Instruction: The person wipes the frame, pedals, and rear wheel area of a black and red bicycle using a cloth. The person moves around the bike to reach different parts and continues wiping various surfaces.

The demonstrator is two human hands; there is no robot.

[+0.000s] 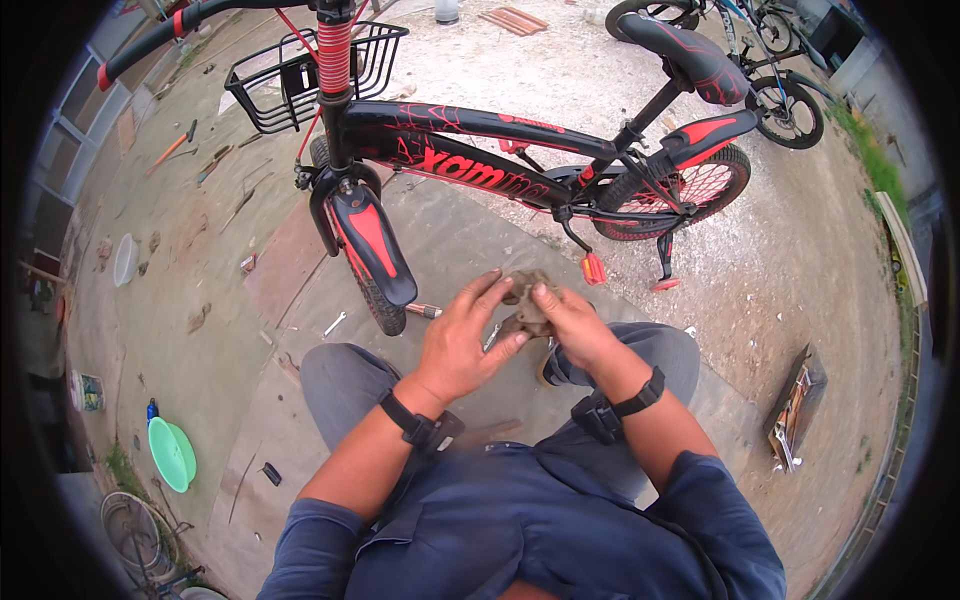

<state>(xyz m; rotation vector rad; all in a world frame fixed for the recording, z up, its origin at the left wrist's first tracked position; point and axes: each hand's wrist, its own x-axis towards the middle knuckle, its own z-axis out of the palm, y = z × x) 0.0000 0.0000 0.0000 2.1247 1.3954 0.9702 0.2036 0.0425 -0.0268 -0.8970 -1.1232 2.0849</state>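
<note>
Grey-brown cloth, one, crumpled, held at the centre of the frame between two bare hands. Right hand: thumb pressed on the cloth's face, other fingers mostly hidden behind it, so the pinch reads as likely. Left hand: fingers nearly straight and close together, tips at the cloth's left edge, thumb apart below; its hold cannot be told. Sliver of bright metal, one, seen between left thumb and fingers; held or lying beneath, cannot tell. Hazard, by judgement: a sharp edge under the folds could nick a fingertip if pressed blindly; a slack left hold could let the bundle slip. Knees, two, in grey trousers, at lower centre; a shift of the left knee could knock the front wheel just above it and swing the handlebar. Spanner, one, loose on the ground left of that wheel; liable to be kicked or trodden on. Bicycle, black and red, upright across the upper frame; a hard bump might tip it. Second bicycle, upper right, well apart.
</note>
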